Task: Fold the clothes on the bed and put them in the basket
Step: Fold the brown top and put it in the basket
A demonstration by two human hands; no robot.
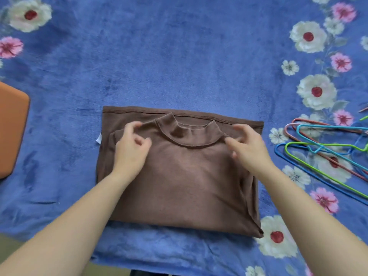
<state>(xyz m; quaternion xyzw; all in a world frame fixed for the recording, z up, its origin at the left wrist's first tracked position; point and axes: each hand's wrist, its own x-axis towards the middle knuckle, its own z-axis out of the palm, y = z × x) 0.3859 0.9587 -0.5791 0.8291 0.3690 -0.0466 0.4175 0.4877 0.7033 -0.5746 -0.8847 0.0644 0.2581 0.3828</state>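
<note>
Lying flat on a blue flowered blanket (179, 56), a brown shirt (179, 176) is folded into a rectangle just in front of the person. Its long axis runs left to right. Its collar (189, 132) faces up and points away from the person, with a stitched hem edge doubled just beyond it. A small white tag (98, 139) pokes out at the shirt's left edge.

Well left of the shirt, an orange object (12, 126) with a rounded corner is cut off by the frame; its inside is not visible. Right of the shirt lie several coloured wire hangers (328, 148).

Both bare forearms reach forward over the shirt. The left hand (131, 148), fingers curled, grips the cloth left of the collar. The right hand (249, 148) pinches the cloth right of the collar. Both hands are slightly blurred.
</note>
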